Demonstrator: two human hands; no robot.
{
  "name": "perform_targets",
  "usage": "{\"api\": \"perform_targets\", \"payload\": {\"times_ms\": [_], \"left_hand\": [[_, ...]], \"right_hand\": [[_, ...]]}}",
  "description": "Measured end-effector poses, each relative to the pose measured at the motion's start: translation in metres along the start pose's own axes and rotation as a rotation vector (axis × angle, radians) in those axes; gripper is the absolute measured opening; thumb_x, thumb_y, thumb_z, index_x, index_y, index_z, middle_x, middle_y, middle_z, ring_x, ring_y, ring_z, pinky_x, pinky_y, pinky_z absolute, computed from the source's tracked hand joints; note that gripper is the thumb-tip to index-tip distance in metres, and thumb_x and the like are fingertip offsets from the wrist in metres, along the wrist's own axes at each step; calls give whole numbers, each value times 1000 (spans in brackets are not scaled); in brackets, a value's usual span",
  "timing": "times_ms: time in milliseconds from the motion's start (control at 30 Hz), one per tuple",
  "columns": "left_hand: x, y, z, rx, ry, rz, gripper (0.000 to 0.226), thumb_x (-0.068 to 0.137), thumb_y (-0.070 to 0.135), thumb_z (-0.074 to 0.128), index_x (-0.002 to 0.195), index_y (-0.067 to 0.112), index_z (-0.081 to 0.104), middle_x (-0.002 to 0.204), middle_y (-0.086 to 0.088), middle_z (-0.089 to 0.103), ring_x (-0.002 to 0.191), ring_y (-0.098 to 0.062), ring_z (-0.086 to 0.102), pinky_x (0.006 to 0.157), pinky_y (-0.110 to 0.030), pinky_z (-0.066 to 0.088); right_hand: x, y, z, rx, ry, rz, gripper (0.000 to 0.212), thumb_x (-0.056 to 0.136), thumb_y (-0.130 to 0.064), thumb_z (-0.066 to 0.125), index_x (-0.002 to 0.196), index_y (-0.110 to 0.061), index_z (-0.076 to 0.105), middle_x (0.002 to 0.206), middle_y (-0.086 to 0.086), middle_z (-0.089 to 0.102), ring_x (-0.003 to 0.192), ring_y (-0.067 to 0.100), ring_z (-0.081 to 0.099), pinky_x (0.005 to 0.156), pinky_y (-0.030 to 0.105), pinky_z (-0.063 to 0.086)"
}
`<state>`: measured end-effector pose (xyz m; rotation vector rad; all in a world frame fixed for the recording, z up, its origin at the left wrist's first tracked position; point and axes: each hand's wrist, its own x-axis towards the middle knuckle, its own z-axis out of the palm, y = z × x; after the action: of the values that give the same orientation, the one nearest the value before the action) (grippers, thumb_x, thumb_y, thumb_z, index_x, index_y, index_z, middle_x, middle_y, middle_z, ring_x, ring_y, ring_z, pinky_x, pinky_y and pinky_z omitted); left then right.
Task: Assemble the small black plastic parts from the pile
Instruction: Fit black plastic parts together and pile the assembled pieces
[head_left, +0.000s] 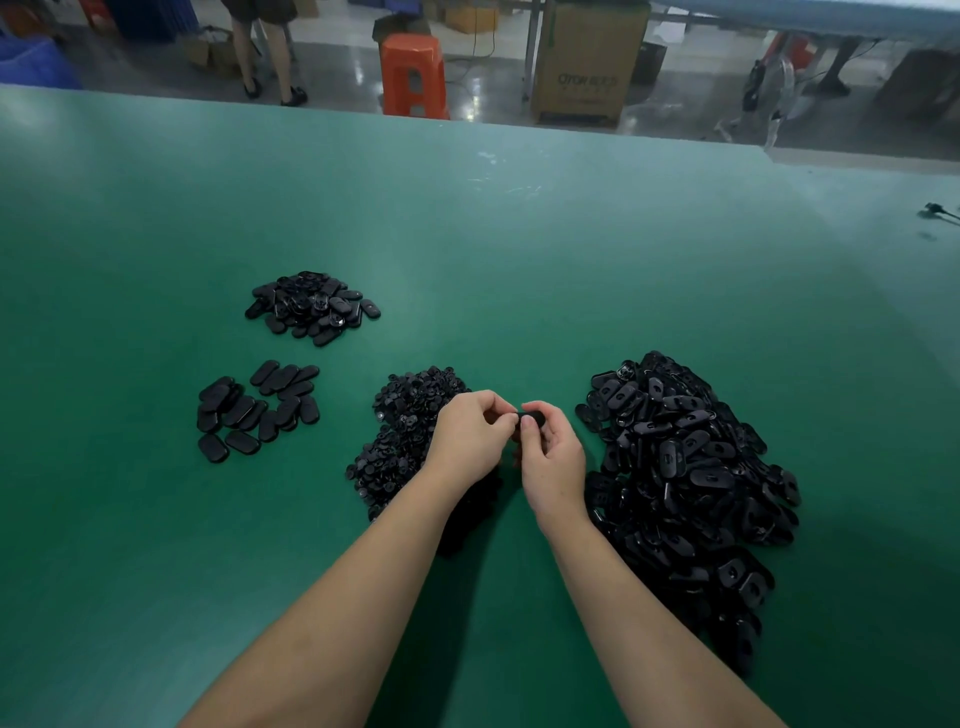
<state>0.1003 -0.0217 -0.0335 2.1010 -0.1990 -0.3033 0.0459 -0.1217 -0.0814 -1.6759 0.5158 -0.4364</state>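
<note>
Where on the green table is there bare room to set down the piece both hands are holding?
Bare green table lies beyond all the heaps, and left of the flat oval pieces. It is crowded beside the hands: small black parts pile by the left hand, big black oval-shell heap by the right hand.

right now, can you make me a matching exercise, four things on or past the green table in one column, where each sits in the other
Things:
1. big oval-shell pile
2. small-parts pile
3. black part
4. orange stool

Places:
A. on the floor past the table's far edge
B. pinched between both hands
C. right of the hands
D. left of the hands, partly behind the left one

Pairs: 1-C, 2-D, 3-B, 4-A
</note>
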Motion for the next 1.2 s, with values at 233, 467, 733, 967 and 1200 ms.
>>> {"api": "perform_targets", "payload": {"times_ms": [233, 467, 733, 967, 1200], "left_hand": [[0, -1, -3, 29, -12, 8, 6, 89, 23, 70, 84, 20, 72, 79, 4, 71, 59, -13, 61, 66, -32, 57], [2, 9, -2, 216, -42, 97, 7, 87, 29, 70, 86, 23, 74, 80, 7, 71, 79, -15, 65, 77, -32, 55], [9, -6, -43, 287, 335, 37, 17, 93, 38, 66, 94, 24, 75, 78, 11, 68, 73, -14, 64, 66, -27, 51], [6, -81, -125, 240, 675, -194, 20, 98, 26, 60, 108, 13, 73, 89, 1, 71, 71, -14, 59, 61, -25, 40], [-6, -110, -145, 245, 783, -300, 33, 96, 26, 63, 126, 13, 64, 119, -11, 64, 89, -28, 57, 74, -35, 43]], "right_hand": [[-1, 0, 0, -52, 2, -36, 15, 101, -13, 55, 102, -24, 65, 95, -9, 71, 90, 8, 66, 82, 29, 53], [-2, -2, 3, 61, 32, 63, 25, 102, -22, 43, 98, -29, 67, 91, -5, 72, 80, 14, 61, 74, 38, 51], [-6, -8, 3, 73, 20, 41, 16, 105, -22, 47, 104, -26, 62, 72, -3, 65, 60, 8, 57, 56, 28, 50], [-7, -9, 1, -9, -20, 32, 13, 104, -26, 50, 101, -24, 63, 77, -3, 67, 61, 4, 58, 60, 29, 52], [-8, -9, 2, -27, -26, 33, 13, 103, -26, 51, 98, -24, 63, 74, -4, 66, 61, 5, 58, 61, 30, 53]]}}
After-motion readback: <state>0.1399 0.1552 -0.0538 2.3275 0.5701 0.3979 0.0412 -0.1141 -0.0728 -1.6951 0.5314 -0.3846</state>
